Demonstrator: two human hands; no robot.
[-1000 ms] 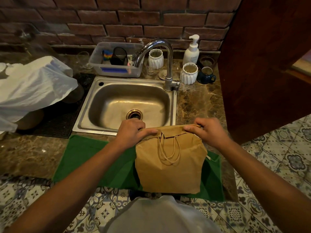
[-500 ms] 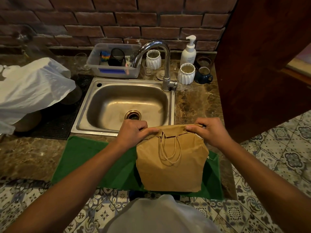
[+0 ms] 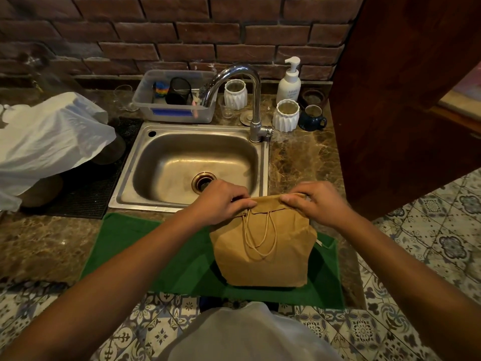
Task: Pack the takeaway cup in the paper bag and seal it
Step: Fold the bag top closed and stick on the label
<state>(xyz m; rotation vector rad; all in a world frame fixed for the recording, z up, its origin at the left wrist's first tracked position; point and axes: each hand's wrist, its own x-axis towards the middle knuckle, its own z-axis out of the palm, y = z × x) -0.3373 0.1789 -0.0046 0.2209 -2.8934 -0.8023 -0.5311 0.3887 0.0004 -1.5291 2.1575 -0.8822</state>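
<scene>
Matt brown paper bag [image 3: 263,246], fuzzy green cloth mat [image 3: 156,246], glossy steel sink [image 3: 135,178].

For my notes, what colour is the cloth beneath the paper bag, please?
Plain green, clearest in the head view.

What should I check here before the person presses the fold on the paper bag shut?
1. Paper bag upright on the green towel: ok.
2. Top edge folded over: ok.
3. Left hand and right hand both pinching the fold: ok.
4. Handles hanging outside, below the fold: ok.
5. Cup inside the bag: cannot tell, bag hides it.
6. Sticker or tape for sealing: cannot tell, none in view.
</scene>
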